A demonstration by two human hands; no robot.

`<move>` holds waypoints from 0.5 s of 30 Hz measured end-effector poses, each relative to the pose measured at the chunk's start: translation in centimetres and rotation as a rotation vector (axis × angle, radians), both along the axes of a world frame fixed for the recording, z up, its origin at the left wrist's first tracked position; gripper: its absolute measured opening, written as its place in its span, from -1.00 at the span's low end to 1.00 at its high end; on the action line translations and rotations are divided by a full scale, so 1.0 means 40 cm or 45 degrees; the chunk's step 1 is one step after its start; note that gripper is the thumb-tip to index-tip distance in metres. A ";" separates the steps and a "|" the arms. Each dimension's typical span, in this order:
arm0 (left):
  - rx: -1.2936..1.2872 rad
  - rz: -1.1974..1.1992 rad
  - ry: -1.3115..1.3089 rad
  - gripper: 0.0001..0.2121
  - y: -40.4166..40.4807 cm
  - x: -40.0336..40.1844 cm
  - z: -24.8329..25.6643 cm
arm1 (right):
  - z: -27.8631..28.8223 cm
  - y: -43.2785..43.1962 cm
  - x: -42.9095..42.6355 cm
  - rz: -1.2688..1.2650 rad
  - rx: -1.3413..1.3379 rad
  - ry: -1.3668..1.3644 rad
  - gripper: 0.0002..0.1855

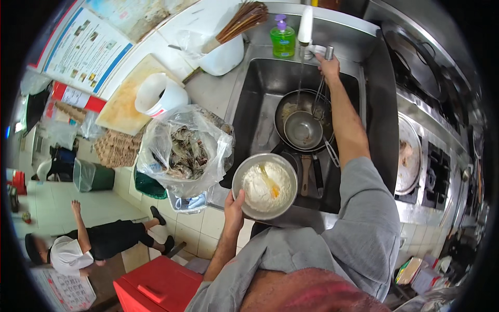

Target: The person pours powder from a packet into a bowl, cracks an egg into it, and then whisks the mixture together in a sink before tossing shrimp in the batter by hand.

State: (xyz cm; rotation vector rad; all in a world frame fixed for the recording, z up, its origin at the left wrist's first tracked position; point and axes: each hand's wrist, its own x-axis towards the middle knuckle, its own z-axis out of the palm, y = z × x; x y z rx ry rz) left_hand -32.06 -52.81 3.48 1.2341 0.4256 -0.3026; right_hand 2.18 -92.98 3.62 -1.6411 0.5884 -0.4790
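Observation:
My left hand (234, 208) grips the rim of a metal bowl (238, 183) that holds white flour (255, 187) and a raw egg (275, 192). My right hand (329, 68) is at the tap (306, 27) behind the sink, with a wire whisk (320, 97) in its grasp, its wires pointing down. Water runs from the tap into a dark frying pan (286, 105) in the sink. A small metal bowl (303, 130) sits in that pan. How my right fingers meet the tap's lever cannot be told.
Left of the steel sink (269, 78) stands an open plastic bag of raw prawns (187, 152), near a white tub (161, 93) and a cutting board (128, 97). Green soap (283, 41) stands by the tap. A stove (434, 175) is at right. Another person (105, 241) is far left.

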 end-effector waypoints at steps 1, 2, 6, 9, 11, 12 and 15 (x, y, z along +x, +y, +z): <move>0.042 -0.050 -0.022 -0.65 -0.006 0.033 -0.011 | 0.022 0.005 -0.034 0.026 -0.043 -0.031 -0.62; 0.088 -0.076 -0.039 -0.64 -0.012 0.065 -0.019 | 0.083 0.029 -0.078 0.029 -0.074 -0.154 -0.63; 0.100 -0.263 -0.246 -0.62 -0.075 0.229 -0.031 | 0.414 0.047 -0.327 -0.048 0.045 -0.888 -0.83; -0.121 -0.308 -0.277 -0.58 -0.183 0.359 -0.010 | 0.405 0.040 -0.429 -0.005 0.399 -1.150 -0.80; -0.063 -0.314 -0.406 -0.55 -0.257 0.434 -0.011 | 0.395 0.078 -0.470 -0.071 0.527 -1.242 -0.74; -0.111 -0.299 -0.374 -0.54 -0.270 0.461 -0.002 | 0.386 0.114 -0.472 -0.050 0.577 -1.231 -0.72; -0.244 -0.338 -0.357 -0.50 -0.351 0.515 0.052 | 0.378 0.209 -0.482 -0.139 0.487 -1.258 -0.75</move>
